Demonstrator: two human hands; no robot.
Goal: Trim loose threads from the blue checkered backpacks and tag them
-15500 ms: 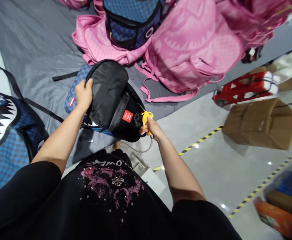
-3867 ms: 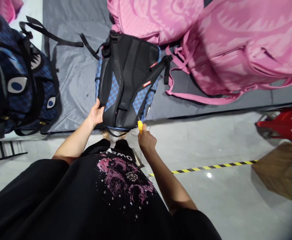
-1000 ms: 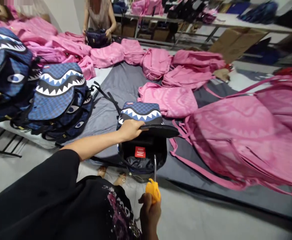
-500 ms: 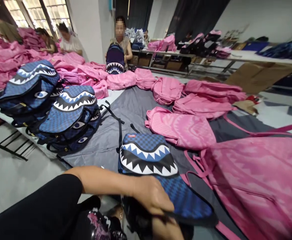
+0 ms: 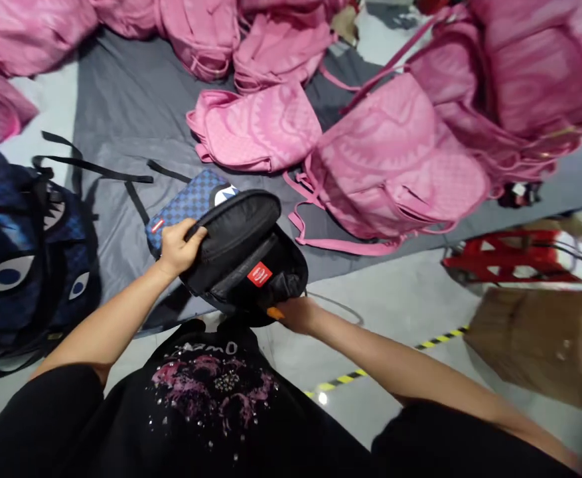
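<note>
A blue checked backpack (image 5: 184, 202) with a shark-mouth print lies at the table's near edge, unzipped. Its front panel is folded back, baring the black lining (image 5: 238, 229) and a red label (image 5: 259, 273). My left hand (image 5: 181, 247) is closed around the edge of the folded panel, thumb on top. At the lower right rim of the opening, my right hand (image 5: 298, 315) is closed, with a small orange thing (image 5: 275, 313) showing at its fingers. The bag's dark side partly hides those fingers, and the orange thing's kind does not show.
Pink backpacks (image 5: 385, 159) lie along the far side and right of the grey cloth (image 5: 116, 86). More blue shark backpacks (image 5: 26, 265) are stacked at left. Beyond the table's right edge stand a cardboard box (image 5: 539, 345) and a red frame-like object (image 5: 504, 255) on the floor.
My view has tilted down and swung right. The blue backpack's front panel, earlier lying face up, is now folded back with the lining exposed. Both hands now show apart on the bag.
</note>
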